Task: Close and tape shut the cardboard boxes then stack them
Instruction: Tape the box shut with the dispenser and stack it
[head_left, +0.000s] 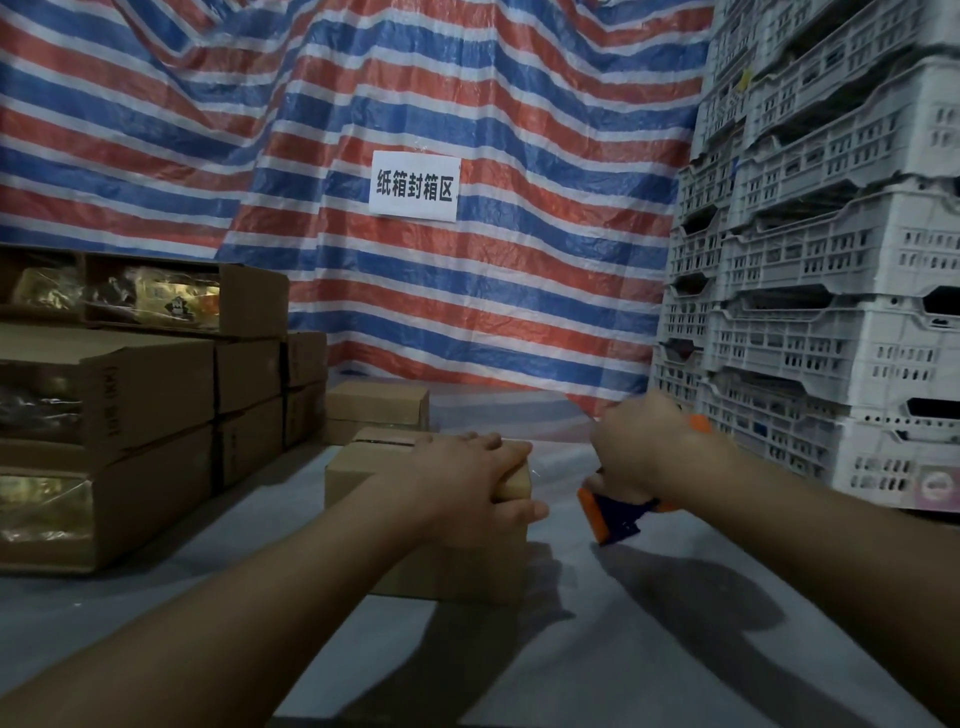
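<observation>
A small brown cardboard box (363, 478) stands on the floor sheet in front of me, its top flaps down. My left hand (467, 480) lies flat on the box's near right top corner, fingers straight and the thumb down over its right side. Just right of the box my right hand (649, 452) grips an orange and blue tape dispenser (615, 514), held a little above the floor. Behind the box sits another small closed carton (376, 402).
Stacked cartons (156, 395), some with open ends showing wrapped goods, fill the left side. Tall stacks of grey plastic crates (810, 312) stand at the right. A striped tarpaulin with a white paper sign (414, 186) hangs behind. Pale sheet (597, 649) covers the floor.
</observation>
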